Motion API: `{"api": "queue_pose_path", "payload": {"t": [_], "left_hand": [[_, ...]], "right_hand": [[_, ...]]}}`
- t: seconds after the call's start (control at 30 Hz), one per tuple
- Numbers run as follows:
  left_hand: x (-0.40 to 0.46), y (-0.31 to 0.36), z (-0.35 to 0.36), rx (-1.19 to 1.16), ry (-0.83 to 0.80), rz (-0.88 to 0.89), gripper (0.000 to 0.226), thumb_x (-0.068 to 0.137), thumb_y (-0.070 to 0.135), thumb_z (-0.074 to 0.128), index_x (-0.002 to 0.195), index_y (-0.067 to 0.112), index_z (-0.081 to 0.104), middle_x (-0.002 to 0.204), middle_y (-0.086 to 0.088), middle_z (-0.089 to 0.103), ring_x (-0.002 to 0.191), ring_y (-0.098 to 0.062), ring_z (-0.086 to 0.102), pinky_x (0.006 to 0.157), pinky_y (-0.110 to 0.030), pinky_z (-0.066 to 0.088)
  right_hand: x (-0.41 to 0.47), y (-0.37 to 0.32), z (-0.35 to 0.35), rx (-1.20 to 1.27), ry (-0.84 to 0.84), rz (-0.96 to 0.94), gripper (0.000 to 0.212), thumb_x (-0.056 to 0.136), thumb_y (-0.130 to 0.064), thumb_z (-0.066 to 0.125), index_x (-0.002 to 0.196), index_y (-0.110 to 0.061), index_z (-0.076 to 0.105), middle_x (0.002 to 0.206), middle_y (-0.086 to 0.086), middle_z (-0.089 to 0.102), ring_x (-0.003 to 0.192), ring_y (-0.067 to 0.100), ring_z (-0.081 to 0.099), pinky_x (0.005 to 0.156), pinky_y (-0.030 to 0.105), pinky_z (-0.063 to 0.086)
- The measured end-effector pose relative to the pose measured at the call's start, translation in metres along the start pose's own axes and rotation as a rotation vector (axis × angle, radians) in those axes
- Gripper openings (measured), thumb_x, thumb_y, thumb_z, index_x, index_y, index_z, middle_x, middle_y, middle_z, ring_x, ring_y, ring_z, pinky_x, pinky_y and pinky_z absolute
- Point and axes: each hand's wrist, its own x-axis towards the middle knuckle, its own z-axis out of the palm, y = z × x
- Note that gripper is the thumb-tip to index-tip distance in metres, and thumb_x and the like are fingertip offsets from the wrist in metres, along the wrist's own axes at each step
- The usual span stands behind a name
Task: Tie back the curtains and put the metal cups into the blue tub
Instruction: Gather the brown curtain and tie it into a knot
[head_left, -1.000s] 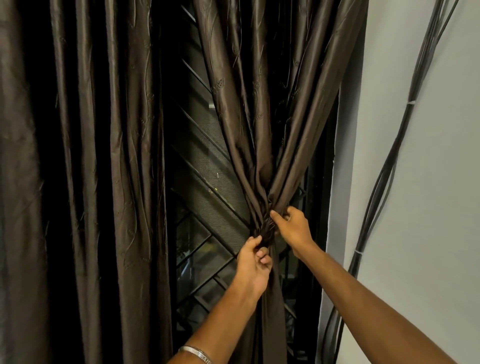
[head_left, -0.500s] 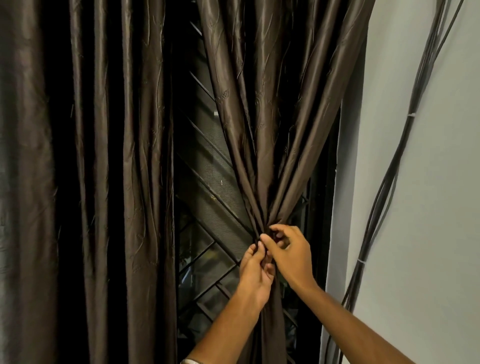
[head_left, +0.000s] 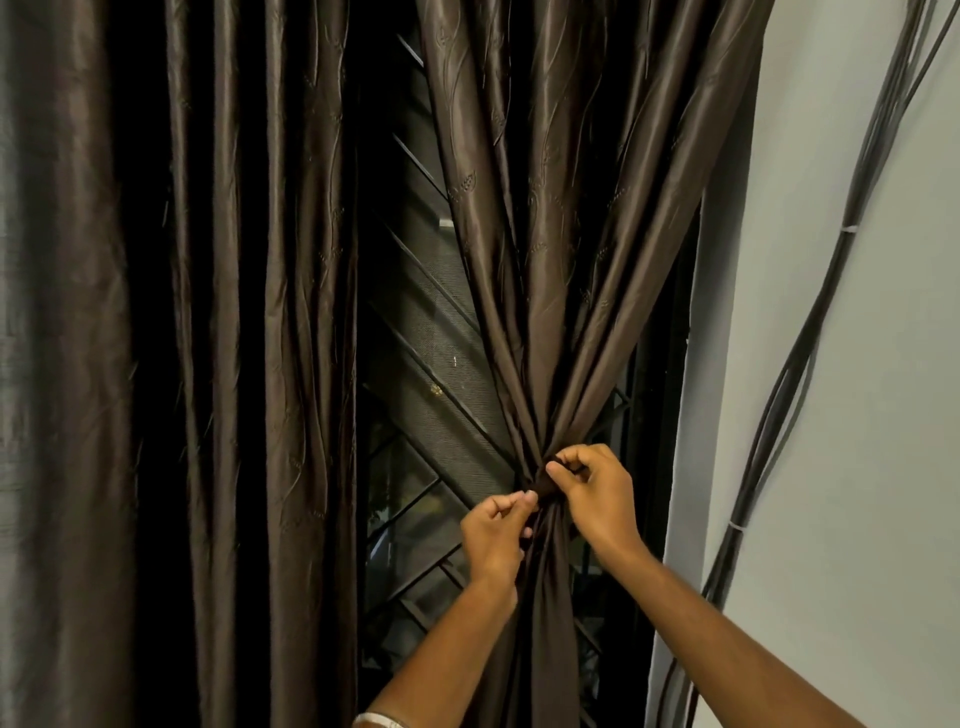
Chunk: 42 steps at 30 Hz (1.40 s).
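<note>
The right curtain (head_left: 566, 218) is gathered into a narrow waist, bound by a dark tie band (head_left: 545, 480). The left hand (head_left: 493, 535) pinches the band's left end between thumb and curled fingers; the right hand (head_left: 597, 493) grasps it from the right — both touch the fabric. The left curtain (head_left: 234, 312) hangs loose. Cables (head_left: 810, 338) run along the wall (head_left: 857, 467). A window grille (head_left: 415, 395) shows between the curtains.
</note>
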Motion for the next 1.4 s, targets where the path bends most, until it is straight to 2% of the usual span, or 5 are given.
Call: {"api": "queue_pose_path", "payload": {"t": [0.37, 0.67, 0.93, 1.2, 1.4], "left_hand": [[0.009, -0.017, -0.014, 0.101, -0.037, 0.031, 0.014, 0.088, 0.017, 0.072, 0.075, 0.011, 0.069, 0.077, -0.005, 0.070, 0.077, -0.013, 0.064, 0.082, -0.036, 0.054], [0.010, -0.024, -0.018, 0.181, -0.038, 0.085, 0.028, 0.091, 0.021, 0.068, 0.067, 0.011, 0.058, 0.117, -0.015, 0.052, 0.098, -0.015, 0.058, 0.092, -0.026, 0.045], [0.007, -0.039, -0.018, 0.098, -0.121, 0.013, 0.039, 0.081, 0.048, 0.068, 0.082, 0.010, 0.056, 0.093, -0.015, 0.060, 0.095, -0.022, 0.059, 0.091, -0.039, 0.046], [0.002, -0.051, -0.013, 0.268, -0.309, 0.066, 0.081, 0.071, -0.001, 0.084, 0.134, 0.015, 0.037, 0.128, -0.005, 0.061, 0.114, -0.011, 0.063, 0.085, -0.017, 0.054], [0.008, -0.066, -0.020, 0.546, -0.370, 0.076, 0.077, 0.086, -0.002, 0.068, 0.146, 0.019, 0.024, 0.137, -0.002, 0.051, 0.123, -0.013, 0.053, 0.099, -0.019, 0.047]], "right_hand": [[0.014, -0.001, 0.013, 0.194, 0.215, 0.106, 0.009, 0.091, -0.008, 0.065, 0.091, -0.016, 0.065, 0.092, -0.004, 0.057, 0.083, 0.021, 0.063, 0.075, 0.044, 0.058], [0.022, -0.005, 0.008, 0.269, 0.321, 0.137, 0.017, 0.091, -0.001, 0.062, 0.083, -0.016, 0.063, 0.090, 0.001, 0.056, 0.077, 0.022, 0.061, 0.064, 0.036, 0.057], [0.009, 0.004, 0.015, 0.236, 0.130, 0.148, 0.003, 0.101, -0.019, 0.049, 0.100, -0.019, 0.053, 0.099, 0.003, 0.055, 0.094, 0.021, 0.058, 0.081, 0.030, 0.048], [-0.014, 0.008, 0.022, 0.353, -0.314, 0.293, 0.110, 0.072, -0.030, 0.085, 0.147, -0.027, 0.004, 0.127, 0.000, 0.057, 0.115, 0.011, 0.059, 0.101, 0.033, 0.047], [-0.026, 0.043, 0.038, 0.196, -0.463, 0.514, 0.027, 0.078, -0.021, 0.080, 0.100, -0.015, 0.066, 0.095, 0.002, 0.070, 0.098, 0.021, 0.067, 0.083, 0.026, 0.052]]}}
